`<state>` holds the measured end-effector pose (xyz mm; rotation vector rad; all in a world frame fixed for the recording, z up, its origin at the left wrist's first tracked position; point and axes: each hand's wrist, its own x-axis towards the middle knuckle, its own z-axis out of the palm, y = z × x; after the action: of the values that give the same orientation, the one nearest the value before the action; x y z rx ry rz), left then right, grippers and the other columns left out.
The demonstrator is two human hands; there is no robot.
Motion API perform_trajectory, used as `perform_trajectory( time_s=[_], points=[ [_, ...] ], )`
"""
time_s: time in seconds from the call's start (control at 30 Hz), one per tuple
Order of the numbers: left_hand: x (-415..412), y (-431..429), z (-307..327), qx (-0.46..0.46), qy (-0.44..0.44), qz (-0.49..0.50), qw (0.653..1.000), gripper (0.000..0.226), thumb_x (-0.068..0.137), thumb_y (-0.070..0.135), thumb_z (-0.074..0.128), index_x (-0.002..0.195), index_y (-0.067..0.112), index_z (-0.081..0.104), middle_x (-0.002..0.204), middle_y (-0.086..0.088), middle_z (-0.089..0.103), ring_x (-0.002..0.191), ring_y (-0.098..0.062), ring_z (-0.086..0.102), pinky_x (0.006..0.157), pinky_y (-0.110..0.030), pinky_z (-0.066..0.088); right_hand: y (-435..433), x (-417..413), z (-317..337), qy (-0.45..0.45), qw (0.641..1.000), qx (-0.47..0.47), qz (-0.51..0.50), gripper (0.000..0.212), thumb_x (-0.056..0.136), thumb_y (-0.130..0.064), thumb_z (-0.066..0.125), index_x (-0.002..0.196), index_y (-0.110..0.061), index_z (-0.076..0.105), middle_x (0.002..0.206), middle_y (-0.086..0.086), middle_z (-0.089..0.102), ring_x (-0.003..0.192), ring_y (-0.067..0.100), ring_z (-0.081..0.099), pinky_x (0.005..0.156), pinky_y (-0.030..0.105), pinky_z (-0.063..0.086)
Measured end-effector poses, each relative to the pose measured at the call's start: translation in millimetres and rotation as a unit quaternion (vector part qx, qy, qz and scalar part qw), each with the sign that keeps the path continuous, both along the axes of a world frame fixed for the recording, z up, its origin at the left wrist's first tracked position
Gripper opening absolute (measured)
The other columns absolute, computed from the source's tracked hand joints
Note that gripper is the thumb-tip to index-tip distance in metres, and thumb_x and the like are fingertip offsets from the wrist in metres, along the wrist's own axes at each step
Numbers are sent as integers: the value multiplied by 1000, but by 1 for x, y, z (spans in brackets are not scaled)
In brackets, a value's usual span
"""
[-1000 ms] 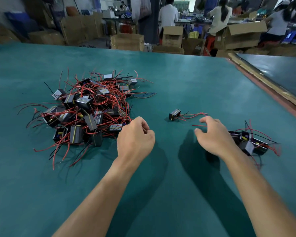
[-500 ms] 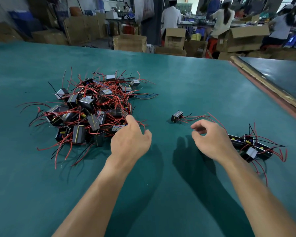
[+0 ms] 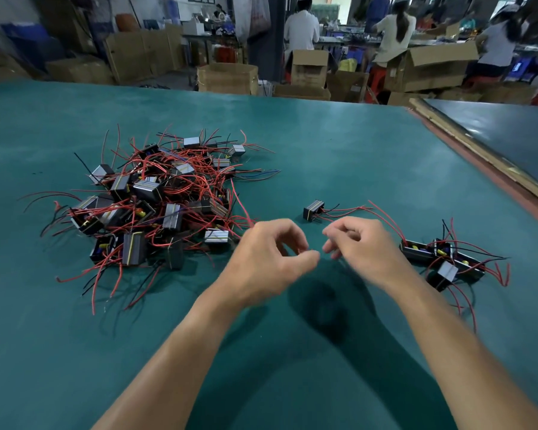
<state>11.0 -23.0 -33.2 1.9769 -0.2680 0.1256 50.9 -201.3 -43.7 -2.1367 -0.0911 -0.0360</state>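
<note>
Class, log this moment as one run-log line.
left hand, right hand: curled, close together, hold unclear | lone transformer: beyond them | pile: left | small group: right

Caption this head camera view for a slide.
Left hand and right hand, both curled, nearly touch over a green table between a pile of wired components and a smaller cluster.

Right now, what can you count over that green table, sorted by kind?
Heap of wired blocks: 1
Small cluster of wired blocks: 1
Lone wired block: 1
Hands: 2, left hand and right hand
Total: 5
</note>
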Motion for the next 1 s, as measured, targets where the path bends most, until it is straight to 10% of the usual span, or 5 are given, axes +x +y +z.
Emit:
perform_trajectory(
  time_s=[0.17, 0.3, 0.53, 0.8, 1.0],
  points=[
    [-9, -6, 5, -67, 94, -201, 973, 26, 80, 25, 60, 62, 6, 61, 64, -17, 64, 55, -20, 48, 54, -28, 37, 5, -11, 14, 219, 959, 129, 126, 36, 105, -35, 38, 105, -10, 64, 75, 12, 74, 60, 22, 64, 60, 27, 53],
    [-9, -5, 6, -62, 128, -242, 960, 26, 83, 25, 52, 75, 3, 63, 60, -15, 62, 46, -21, 46, 50, -29, 34, 9, -17, 13, 174, 964, 122, 160, 9, 94, -16, 65, 89, -8, 66, 67, 9, 68, 56, 18, 60, 53, 22, 48],
    [14, 2, -13, 7, 101, 82, 991, 7, 92, 25, 49, 87, 22, 54, 50, -1, 63, 37, -17, 45, 47, -26, 39, -2, -14, 17, 85, 974, 170, 123, 27, 98, 7, 48, 86, -5, 69, 67, 4, 72, 57, 16, 60, 55, 22, 53],
    [15, -3, -13, -116, 177, 28, 977, 28, 100, 24, 49, 75, 16, 61, 54, 5, 61, 35, -16, 49, 35, -17, 33, -9, -21, 20, 109, 934, 157, 303, 27, 91, 0, 55, 90, -14, 78, 85, 13, 76, 72, 17, 67, 67, 26, 55],
    [18, 0, -19, -16, 122, 72, 990, 20, 94, 14, 55, 78, 9, 66, 57, -3, 59, 38, -18, 49, 41, -21, 36, -15, -20, 18, 150, 916, 128, 348, 24, 93, 0, 54, 98, -10, 75, 85, 9, 75, 69, 17, 63, 66, 27, 53]
  ],
)
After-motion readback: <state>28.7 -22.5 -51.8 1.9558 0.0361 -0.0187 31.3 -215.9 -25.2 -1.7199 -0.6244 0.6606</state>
